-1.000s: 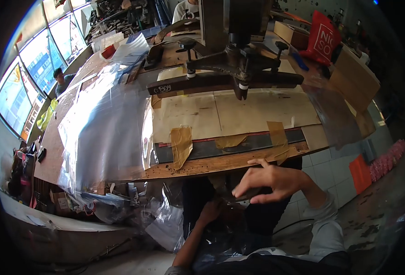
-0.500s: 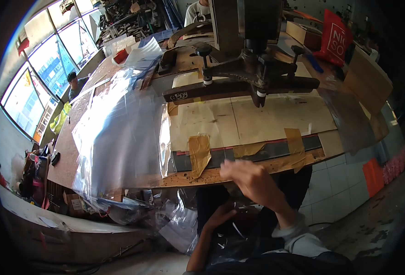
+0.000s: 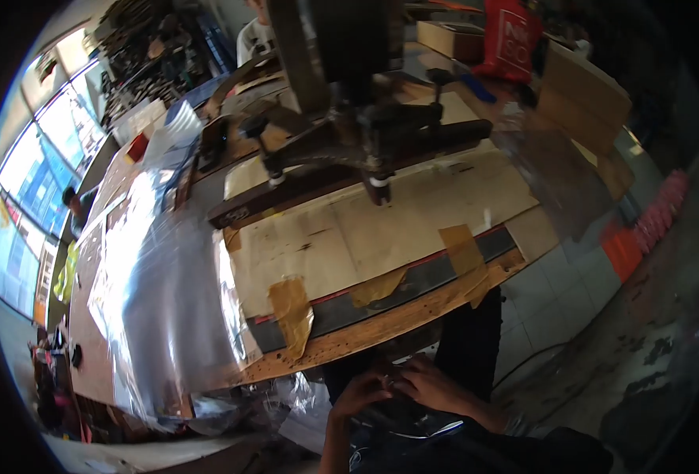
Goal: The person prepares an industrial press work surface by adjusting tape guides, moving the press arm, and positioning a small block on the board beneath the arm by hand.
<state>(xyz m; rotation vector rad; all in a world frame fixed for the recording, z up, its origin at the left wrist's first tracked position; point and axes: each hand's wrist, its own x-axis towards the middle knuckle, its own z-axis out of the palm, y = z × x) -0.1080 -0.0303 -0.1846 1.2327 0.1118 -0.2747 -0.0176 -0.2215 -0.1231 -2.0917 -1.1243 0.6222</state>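
Observation:
In my lap, below the table's front edge, my left hand (image 3: 363, 393) and my right hand (image 3: 432, 385) meet with fingers curled inward and fingertips close together. Something tiny may be between them, but it is too small and dark to make out. A thin white strip or cord (image 3: 436, 432) lies on my dark clothing just below. Ahead of the hands is a pale board (image 3: 325, 253) with a dark strip (image 3: 349, 312) along its front, fixed by pieces of brown tape (image 3: 292, 316). Over the board stands a dark metal press head with a crossbar (image 3: 302, 186).
Clear plastic sheets (image 3: 175, 308) cover the left of the wooden table (image 3: 389, 325). A red bag (image 3: 511, 43) and cardboard boxes (image 3: 582, 99) stand at the back right. One person (image 3: 254, 38) is behind the press, another (image 3: 77, 207) by the windows.
My right hand has come down from the table's front edge to my lap, beside my left hand. The camera view has turned and tilted, so the table appears slanted.

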